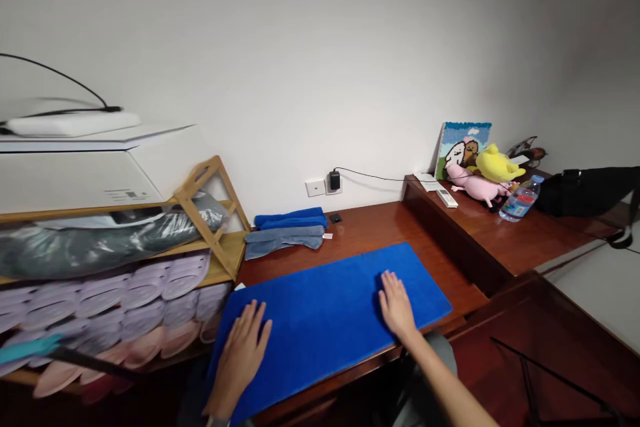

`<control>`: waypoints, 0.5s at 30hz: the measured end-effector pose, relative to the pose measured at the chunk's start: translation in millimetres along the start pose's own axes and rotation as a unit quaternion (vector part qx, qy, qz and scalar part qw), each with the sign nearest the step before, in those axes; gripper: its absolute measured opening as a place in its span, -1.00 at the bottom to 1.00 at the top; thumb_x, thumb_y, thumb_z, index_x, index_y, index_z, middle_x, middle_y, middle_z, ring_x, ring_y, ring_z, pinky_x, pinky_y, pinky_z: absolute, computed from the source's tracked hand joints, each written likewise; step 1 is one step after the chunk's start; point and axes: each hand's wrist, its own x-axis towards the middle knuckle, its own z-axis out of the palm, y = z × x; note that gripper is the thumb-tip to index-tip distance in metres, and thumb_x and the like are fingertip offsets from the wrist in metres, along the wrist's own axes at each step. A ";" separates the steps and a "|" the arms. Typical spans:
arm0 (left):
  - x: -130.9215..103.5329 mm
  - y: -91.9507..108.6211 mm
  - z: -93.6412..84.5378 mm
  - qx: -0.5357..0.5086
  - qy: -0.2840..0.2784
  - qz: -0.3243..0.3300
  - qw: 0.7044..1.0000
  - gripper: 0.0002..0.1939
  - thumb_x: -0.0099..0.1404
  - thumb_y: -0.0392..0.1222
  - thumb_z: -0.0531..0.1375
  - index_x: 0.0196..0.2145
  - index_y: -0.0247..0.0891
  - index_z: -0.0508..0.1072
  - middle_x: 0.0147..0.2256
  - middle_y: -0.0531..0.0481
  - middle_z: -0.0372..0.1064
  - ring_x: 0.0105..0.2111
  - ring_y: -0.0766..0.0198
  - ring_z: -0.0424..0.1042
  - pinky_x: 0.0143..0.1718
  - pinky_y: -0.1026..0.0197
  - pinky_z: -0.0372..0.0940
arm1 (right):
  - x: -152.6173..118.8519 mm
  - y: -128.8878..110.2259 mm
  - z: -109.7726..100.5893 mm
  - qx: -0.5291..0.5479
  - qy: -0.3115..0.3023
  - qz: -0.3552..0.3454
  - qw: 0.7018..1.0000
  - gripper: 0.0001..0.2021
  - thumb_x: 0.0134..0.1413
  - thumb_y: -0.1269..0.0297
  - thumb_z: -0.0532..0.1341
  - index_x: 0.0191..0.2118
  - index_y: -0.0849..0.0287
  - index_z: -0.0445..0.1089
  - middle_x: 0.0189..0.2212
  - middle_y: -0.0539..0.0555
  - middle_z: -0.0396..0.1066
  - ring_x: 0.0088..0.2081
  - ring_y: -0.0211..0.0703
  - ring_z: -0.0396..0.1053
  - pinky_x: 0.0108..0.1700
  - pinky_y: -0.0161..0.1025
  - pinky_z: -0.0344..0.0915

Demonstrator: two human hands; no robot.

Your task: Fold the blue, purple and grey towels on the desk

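A blue towel (320, 320) lies spread out flat over the front of the reddish-brown desk. On its left end rests my left hand (243, 343), palm down with the fingers stretched out. My right hand (397, 303) lies on the towel's right part, also palm down, fingers extended. Neither hand grips anything. Behind the spread towel, against the wall, are a folded blue cloth (290, 218) and a folded grey-blue cloth (285, 240) with a small white tag.
At left, a wooden rack (220, 253) holds several slippers (145, 283) and a white box (75, 177). A raised desktop (500, 233) at right bears plush toys (495, 163), a water bottle (521, 199), a remote (447, 197) and a black bag (585, 192). A charger (335, 179) sits in the wall socket.
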 end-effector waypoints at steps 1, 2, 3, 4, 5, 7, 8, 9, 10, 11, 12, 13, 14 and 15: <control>-12.7 12.1 0.7 -0.011 -0.022 0.037 0.999 -0.28 0.53 0.19 -0.14 0.47 -0.20 0.24 0.50 -0.15 0.10 0.51 0.01 0.08 0.52 -0.16 0.00 | -18.1 -24.2 6.9 0.026 -0.010 -0.046 0.999 -0.38 0.54 0.14 -0.18 0.55 0.19 0.12 0.56 0.07 -0.04 0.58 -0.02 -0.17 0.58 0.06 -0.23; -22.9 26.6 1.8 -0.018 -0.043 0.070 0.996 -0.33 0.54 0.16 -0.12 0.47 -0.10 0.25 0.50 -0.08 0.13 0.50 0.04 0.10 0.51 -0.15 0.02 | -33.0 -49.8 12.7 0.049 -0.022 -0.093 0.994 -0.40 0.54 0.12 -0.14 0.54 0.15 0.14 0.55 0.06 -0.01 0.57 0.00 -0.13 0.57 0.08 -0.18; -30.2 42.6 3.3 -0.022 -0.061 0.098 0.993 -0.37 0.55 0.13 -0.10 0.46 -0.03 0.26 0.49 -0.03 0.13 0.49 0.06 0.12 0.51 -0.15 0.04 | -44.4 -75.8 17.6 0.071 -0.034 -0.134 0.988 -0.41 0.54 0.12 -0.11 0.54 0.11 0.14 0.54 0.05 0.01 0.56 0.00 -0.10 0.57 0.08 -0.15; -34.6 58.5 5.2 -0.023 -0.073 0.117 0.990 -0.39 0.56 0.10 -0.09 0.46 0.00 0.26 0.49 -0.02 0.14 0.49 0.06 0.12 0.50 -0.15 0.05 | -52.0 -101.0 21.6 0.091 -0.040 -0.167 0.981 -0.42 0.55 0.12 -0.09 0.54 0.09 0.13 0.54 0.03 0.01 0.56 -0.02 -0.09 0.57 0.06 -0.14; -36.3 72.8 7.3 -0.020 -0.082 0.126 0.988 -0.40 0.57 0.07 -0.10 0.46 -0.03 0.26 0.48 -0.03 0.15 0.49 0.07 0.13 0.50 -0.15 0.07 | -55.9 -124.3 25.3 0.106 -0.047 -0.195 0.974 -0.42 0.55 0.12 -0.08 0.55 0.09 0.12 0.54 0.02 0.01 0.56 -0.04 -0.09 0.58 0.04 -0.14; -34.9 91.1 11.8 -0.008 -0.098 0.120 0.988 -0.39 0.56 -0.01 -0.14 0.44 -0.15 0.30 0.46 -0.12 0.18 0.48 0.04 0.16 0.49 -0.16 0.09 | -54.7 -160.2 32.5 0.119 -0.070 -0.218 0.966 -0.41 0.56 0.13 -0.09 0.56 0.16 0.08 0.54 0.07 0.00 0.56 -0.05 -0.10 0.58 0.02 -0.15; -33.3 93.3 13.8 0.000 -0.104 0.107 0.989 -0.38 0.56 -0.03 -0.15 0.43 -0.21 0.32 0.45 -0.15 0.20 0.47 0.03 0.17 0.48 -0.17 0.09 | -50.7 -170.9 36.2 0.117 -0.084 -0.214 0.966 -0.40 0.56 0.13 -0.10 0.56 0.20 0.06 0.54 0.10 -0.01 0.56 -0.04 -0.11 0.58 0.03 -0.16; -32.2 90.6 15.4 0.009 -0.107 0.090 0.990 -0.37 0.55 -0.03 -0.14 0.43 -0.23 0.32 0.45 -0.17 0.19 0.47 0.01 0.17 0.48 -0.18 0.09 | -45.2 -175.8 39.5 0.112 -0.096 -0.201 0.968 -0.39 0.56 0.11 -0.11 0.56 0.23 0.05 0.54 0.13 -0.02 0.57 -0.02 -0.13 0.58 0.05 -0.18; -32.2 83.3 16.6 0.017 -0.108 0.072 0.991 -0.36 0.54 0.00 -0.13 0.43 -0.23 0.31 0.46 -0.16 0.18 0.48 -0.01 0.15 0.48 -0.19 0.08 | -38.8 -174.6 42.1 0.105 -0.105 -0.182 0.972 -0.37 0.56 0.08 -0.11 0.56 0.25 0.03 0.55 0.15 -0.04 0.57 0.01 -0.15 0.58 0.07 -0.20; -33.3 72.1 17.3 0.024 -0.108 0.056 0.992 -0.35 0.53 0.04 -0.11 0.44 -0.21 0.30 0.47 -0.14 0.15 0.48 -0.02 0.13 0.49 -0.21 0.06 | -32.0 -167.2 43.6 0.094 -0.110 -0.160 0.976 -0.36 0.56 0.05 -0.12 0.57 0.25 0.01 0.55 0.15 -0.07 0.58 0.03 -0.18 0.58 0.10 -0.22; -35.6 58.0 17.5 0.031 -0.107 0.041 0.993 -0.33 0.52 0.08 -0.10 0.45 -0.19 0.27 0.48 -0.12 0.13 0.49 -0.03 0.11 0.49 -0.22 0.05 | -25.0 -154.0 43.5 0.081 -0.111 -0.137 0.981 -0.34 0.56 0.02 -0.13 0.58 0.25 -0.01 0.56 0.15 -0.10 0.58 0.04 -0.21 0.58 0.12 -0.25; -38.7 42.3 17.2 0.039 -0.105 0.028 0.993 -0.31 0.51 0.11 -0.09 0.47 -0.19 0.25 0.49 -0.10 0.10 0.50 -0.04 0.09 0.49 -0.23 0.03 | -18.3 -135.4 41.4 0.064 -0.108 -0.111 0.986 -0.33 0.56 0.00 -0.15 0.58 0.23 -0.04 0.56 0.14 -0.12 0.58 0.04 -0.23 0.58 0.14 -0.27; -42.3 26.3 16.6 0.047 -0.105 0.017 0.993 -0.28 0.50 0.13 -0.09 0.47 -0.20 0.23 0.50 -0.11 0.08 0.50 -0.05 0.08 0.49 -0.24 0.02 | -12.0 -112.2 37.3 0.044 -0.104 -0.081 0.990 -0.33 0.56 0.00 -0.16 0.59 0.22 -0.06 0.57 0.13 -0.14 0.59 0.04 -0.24 0.57 0.14 -0.29; -46.0 11.2 15.9 0.055 -0.106 0.010 0.993 -0.26 0.48 0.15 -0.10 0.48 -0.23 0.22 0.50 -0.12 0.07 0.51 -0.06 0.07 0.50 -0.24 0.01 | -6.5 -85.4 31.3 0.021 -0.099 -0.046 0.994 -0.33 0.55 0.00 -0.17 0.59 0.21 -0.07 0.57 0.12 -0.16 0.59 0.04 -0.25 0.57 0.15 -0.30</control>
